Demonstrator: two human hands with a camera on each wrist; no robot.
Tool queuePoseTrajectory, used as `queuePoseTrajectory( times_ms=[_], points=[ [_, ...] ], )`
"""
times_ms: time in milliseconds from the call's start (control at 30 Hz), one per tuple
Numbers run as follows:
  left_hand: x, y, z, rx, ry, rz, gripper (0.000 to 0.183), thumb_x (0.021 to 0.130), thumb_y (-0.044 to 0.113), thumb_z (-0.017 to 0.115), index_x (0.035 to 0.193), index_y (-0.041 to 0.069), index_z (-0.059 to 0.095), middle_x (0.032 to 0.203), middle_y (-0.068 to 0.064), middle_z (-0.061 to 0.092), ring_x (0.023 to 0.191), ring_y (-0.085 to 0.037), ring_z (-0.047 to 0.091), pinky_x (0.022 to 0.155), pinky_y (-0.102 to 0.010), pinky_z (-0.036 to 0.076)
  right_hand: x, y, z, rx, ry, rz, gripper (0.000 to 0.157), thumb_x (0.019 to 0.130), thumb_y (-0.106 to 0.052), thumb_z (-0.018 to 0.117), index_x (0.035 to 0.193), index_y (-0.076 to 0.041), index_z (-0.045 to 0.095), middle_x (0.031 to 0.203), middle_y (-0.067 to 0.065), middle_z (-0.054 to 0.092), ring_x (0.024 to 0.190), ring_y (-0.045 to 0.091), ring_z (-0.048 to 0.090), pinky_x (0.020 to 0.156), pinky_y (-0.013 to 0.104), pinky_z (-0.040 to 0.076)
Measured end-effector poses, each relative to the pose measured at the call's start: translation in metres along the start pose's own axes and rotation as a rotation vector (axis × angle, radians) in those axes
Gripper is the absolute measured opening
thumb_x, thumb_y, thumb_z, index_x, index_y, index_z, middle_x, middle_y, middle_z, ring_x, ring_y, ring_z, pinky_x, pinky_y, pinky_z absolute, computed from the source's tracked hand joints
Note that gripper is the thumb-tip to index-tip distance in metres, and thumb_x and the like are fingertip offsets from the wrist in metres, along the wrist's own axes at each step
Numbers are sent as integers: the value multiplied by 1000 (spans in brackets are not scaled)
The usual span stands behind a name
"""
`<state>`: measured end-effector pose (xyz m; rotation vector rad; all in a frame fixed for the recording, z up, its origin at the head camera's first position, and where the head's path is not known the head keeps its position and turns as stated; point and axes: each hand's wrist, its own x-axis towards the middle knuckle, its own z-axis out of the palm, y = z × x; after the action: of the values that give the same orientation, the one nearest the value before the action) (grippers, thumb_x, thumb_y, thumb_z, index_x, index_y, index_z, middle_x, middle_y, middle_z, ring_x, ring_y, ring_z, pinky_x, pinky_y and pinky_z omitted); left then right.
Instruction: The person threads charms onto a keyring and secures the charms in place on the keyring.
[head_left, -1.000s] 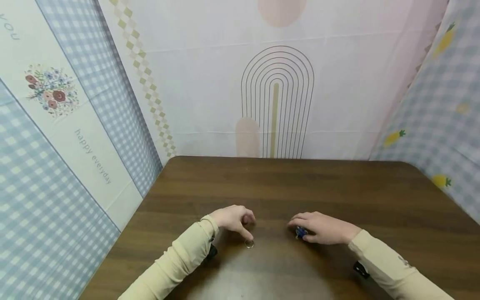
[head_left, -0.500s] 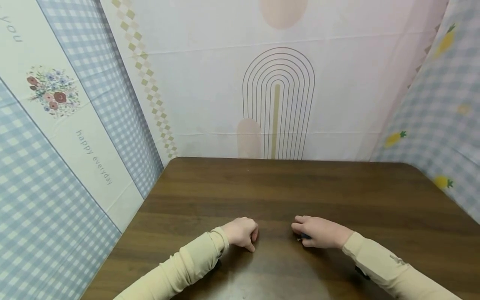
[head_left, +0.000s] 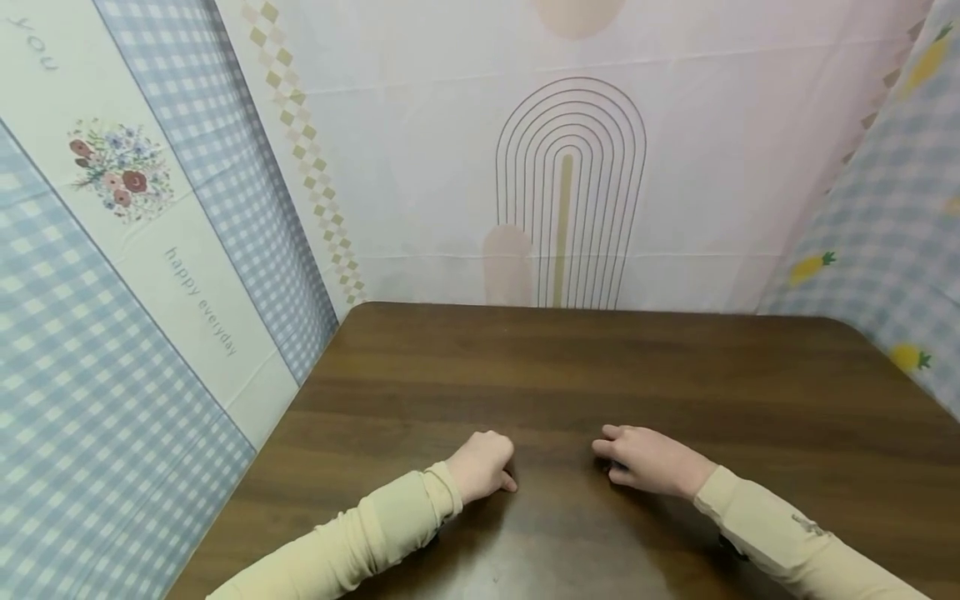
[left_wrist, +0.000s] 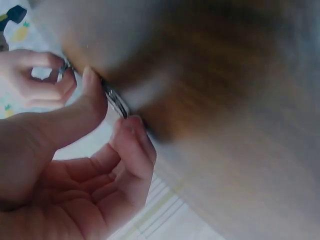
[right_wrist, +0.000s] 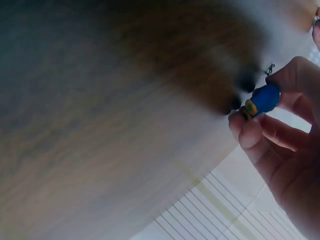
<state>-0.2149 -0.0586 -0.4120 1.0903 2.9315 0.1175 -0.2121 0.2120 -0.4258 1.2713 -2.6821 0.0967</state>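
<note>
My left hand (head_left: 482,467) pinches a silver metal key ring (left_wrist: 117,102) between thumb and fingertips, low over the table. Seen edge-on in the left wrist view, the ring looks layered; the head view hides it behind the hand. To the right, and apart from it, my right hand (head_left: 654,461) grips a small blue keychain charm (right_wrist: 266,98) between thumb and fingers. Yellow-green round detail shows at one end of the charm, and a short dark metal chain (right_wrist: 270,69) sticks out by the thumb. From the head view the charm is almost fully covered by the fingers.
Both hands are over a brown wood-grain table (head_left: 555,367) with rounded far corners. A white printed cloth (head_left: 420,175) hangs behind it. Blue checked cloths hang at the left (head_left: 97,333) and right (head_left: 892,225) sides.
My left thumb and fingers have closed on the key ring, which lay bare on the table a second ago. The right fingers have curled further over the charm, hiding its blue body from the head view.
</note>
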Motion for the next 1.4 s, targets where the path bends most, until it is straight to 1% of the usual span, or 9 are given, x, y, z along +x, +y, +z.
queuePoseTrajectory(
  times_ms=[100,233,467,567,700,833,1067,1267,1400],
  points=[
    [1,1,0,17,0,-6,27,70,26,85,64,10,63,68,-2,64,65,-17,62,62,-25,51,1,0,2,-42,-1,17,16,77,-6,68,80,-14,54,77,-2,51,59,13,46,59,29,44],
    [4,-1,0,-58,-23,-12,25,72,21,84,69,10,61,71,1,61,66,-15,60,63,-22,49,1,1,3,-43,-10,64,20,78,-4,70,77,-13,52,70,-2,50,57,12,46,54,27,41],
    [17,-4,-12,-440,-38,-62,15,80,1,73,70,7,64,58,0,65,44,0,52,53,-13,45,-1,5,-9,201,-36,198,20,87,2,64,74,-12,58,61,-5,53,52,-2,43,50,18,36],
    [24,-4,-20,-510,-6,-45,12,83,-2,70,73,5,69,64,-3,69,50,-1,57,55,-14,46,-5,8,-13,272,-28,235,17,88,2,63,77,-10,63,65,-4,60,54,-4,48,51,18,41],
    [32,-5,-26,-496,25,-37,8,84,1,70,77,5,73,69,-3,72,57,-3,60,62,-15,47,-7,11,-14,263,-25,243,14,87,2,65,80,-10,66,70,-2,65,58,-2,54,53,19,45],
    [35,-8,-25,-436,35,-32,7,83,3,72,76,6,74,68,-1,71,58,-4,58,63,-18,46,-9,12,-15,284,-77,242,12,91,-6,64,80,-12,63,69,-5,60,57,-3,49,54,20,43],
    [34,-10,-19,-467,-30,-70,5,83,4,72,79,3,73,62,-3,70,50,-6,60,57,-16,47,-14,10,-19,347,-190,281,17,88,-27,70,83,-16,59,70,-8,52,59,-2,41,55,20,38],
    [36,-8,-18,-473,-53,-92,6,82,5,75,82,3,69,61,-2,68,46,-6,58,62,-17,48,-14,7,-17,281,-109,196,14,85,-3,68,77,-12,61,68,-8,56,59,-3,43,54,19,39],
    [36,-6,-20,-478,-53,-70,6,82,4,74,79,4,68,63,-4,69,46,-5,57,59,-17,47,-15,6,-17,262,-12,170,16,82,5,67,77,-10,68,72,-5,66,63,0,55,57,21,47]
  ],
)
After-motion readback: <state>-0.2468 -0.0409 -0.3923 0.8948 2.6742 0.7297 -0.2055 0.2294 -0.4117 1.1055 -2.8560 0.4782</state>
